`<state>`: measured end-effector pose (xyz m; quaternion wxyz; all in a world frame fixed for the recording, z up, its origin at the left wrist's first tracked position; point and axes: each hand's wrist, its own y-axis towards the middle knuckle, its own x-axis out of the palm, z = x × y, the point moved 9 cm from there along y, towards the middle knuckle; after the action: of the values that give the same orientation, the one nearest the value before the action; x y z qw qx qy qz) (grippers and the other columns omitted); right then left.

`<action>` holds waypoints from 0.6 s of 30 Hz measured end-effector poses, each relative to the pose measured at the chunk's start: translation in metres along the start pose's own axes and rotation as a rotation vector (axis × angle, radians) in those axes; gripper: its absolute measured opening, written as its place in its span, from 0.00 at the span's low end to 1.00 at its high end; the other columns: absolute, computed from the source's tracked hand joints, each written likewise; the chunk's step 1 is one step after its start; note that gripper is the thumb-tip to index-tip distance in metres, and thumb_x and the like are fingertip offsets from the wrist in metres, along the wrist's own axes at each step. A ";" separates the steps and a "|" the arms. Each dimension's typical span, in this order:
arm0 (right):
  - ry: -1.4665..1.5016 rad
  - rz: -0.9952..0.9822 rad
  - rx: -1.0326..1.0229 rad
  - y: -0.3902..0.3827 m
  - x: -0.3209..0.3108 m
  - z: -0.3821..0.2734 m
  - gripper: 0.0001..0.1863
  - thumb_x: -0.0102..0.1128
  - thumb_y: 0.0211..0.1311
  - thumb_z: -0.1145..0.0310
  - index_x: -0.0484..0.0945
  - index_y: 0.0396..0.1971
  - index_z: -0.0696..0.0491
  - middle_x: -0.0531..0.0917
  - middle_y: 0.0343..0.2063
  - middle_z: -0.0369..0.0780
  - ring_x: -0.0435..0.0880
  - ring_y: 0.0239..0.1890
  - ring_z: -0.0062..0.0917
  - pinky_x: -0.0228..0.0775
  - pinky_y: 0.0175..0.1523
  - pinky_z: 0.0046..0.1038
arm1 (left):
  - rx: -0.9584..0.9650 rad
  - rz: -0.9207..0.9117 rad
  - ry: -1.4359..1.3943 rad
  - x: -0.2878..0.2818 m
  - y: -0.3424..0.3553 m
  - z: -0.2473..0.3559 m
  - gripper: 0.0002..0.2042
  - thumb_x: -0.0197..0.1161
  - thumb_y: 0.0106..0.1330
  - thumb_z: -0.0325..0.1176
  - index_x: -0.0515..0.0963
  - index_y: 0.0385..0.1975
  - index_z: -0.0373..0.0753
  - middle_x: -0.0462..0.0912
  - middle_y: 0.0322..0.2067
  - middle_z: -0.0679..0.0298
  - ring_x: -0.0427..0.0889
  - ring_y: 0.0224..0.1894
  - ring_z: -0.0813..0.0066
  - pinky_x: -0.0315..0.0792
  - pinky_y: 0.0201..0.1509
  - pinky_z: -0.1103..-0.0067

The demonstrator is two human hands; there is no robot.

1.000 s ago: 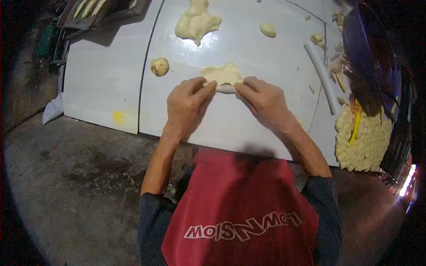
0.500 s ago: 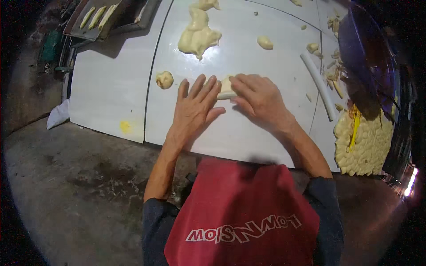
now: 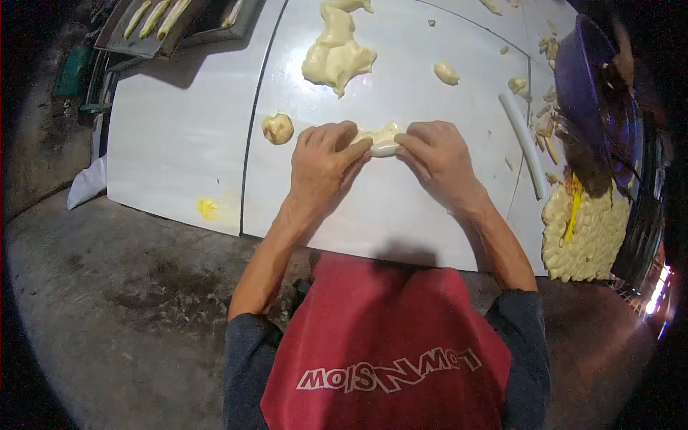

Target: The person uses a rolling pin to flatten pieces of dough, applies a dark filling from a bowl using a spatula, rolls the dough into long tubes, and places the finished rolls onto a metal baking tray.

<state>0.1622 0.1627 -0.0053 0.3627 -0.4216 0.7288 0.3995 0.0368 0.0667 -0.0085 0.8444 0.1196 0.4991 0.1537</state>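
Between my two hands a small piece of pale dough [image 3: 384,149] lies on the white table, its near edge folded into a roll. My left hand [image 3: 322,158] pinches its left end with thumb and curled fingers. At the other end my right hand [image 3: 437,159] grips in the same way, fingers bent over the dough. Just left of my left hand sits a round dough ball [image 3: 277,129] with brown filling showing. A large soft mass of dough [image 3: 337,61] spreads out beyond my hands, and a small oval dough lump [image 3: 446,72] lies to its right.
At far left, metal trays [image 3: 165,44] hold several long dough sticks. A pale rod [image 3: 522,143] lies to the right, near dough scraps. Beyond it stands a dark purple basin [image 3: 584,79], with a bumpy dough slab [image 3: 588,236] and a yellow strip [image 3: 573,215] at the near right corner.
My left fingers, spread flat before, have curled in and closed on the dough's left end. My right hand has closed on the other end. The whole view has shifted slightly.
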 end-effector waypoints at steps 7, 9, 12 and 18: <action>-0.082 0.014 -0.029 -0.003 0.003 -0.003 0.18 0.70 0.59 0.65 0.82 0.49 0.49 0.83 0.42 0.39 0.83 0.43 0.33 0.73 0.49 0.37 | 0.058 -0.011 -0.007 -0.002 -0.003 0.000 0.17 0.76 0.57 0.32 0.85 0.47 0.49 0.85 0.44 0.61 0.84 0.36 0.64 0.76 0.41 0.68; -0.093 0.006 0.036 0.008 0.000 0.003 0.17 0.70 0.59 0.65 0.82 0.49 0.49 0.83 0.43 0.39 0.83 0.43 0.32 0.73 0.49 0.37 | -0.076 0.053 0.029 -0.002 0.006 -0.014 0.16 0.76 0.56 0.32 0.86 0.45 0.48 0.85 0.44 0.60 0.84 0.34 0.66 0.78 0.36 0.71; -0.022 0.043 0.060 0.007 -0.007 -0.001 0.18 0.70 0.59 0.66 0.82 0.50 0.49 0.83 0.44 0.39 0.83 0.43 0.32 0.73 0.49 0.36 | -0.085 0.068 -0.004 -0.012 0.007 -0.006 0.14 0.75 0.58 0.32 0.86 0.45 0.48 0.85 0.44 0.60 0.84 0.32 0.66 0.78 0.34 0.72; -0.112 0.004 0.039 0.016 0.004 0.006 0.19 0.68 0.61 0.67 0.81 0.53 0.50 0.82 0.45 0.38 0.82 0.44 0.32 0.73 0.48 0.36 | -0.101 0.058 0.133 -0.002 0.011 -0.011 0.14 0.74 0.59 0.33 0.86 0.46 0.47 0.85 0.43 0.60 0.83 0.34 0.66 0.77 0.36 0.71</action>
<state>0.1477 0.1721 -0.0074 0.4101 -0.3901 0.7158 0.4091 0.0248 0.0767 -0.0085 0.8095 0.0810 0.5421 0.2105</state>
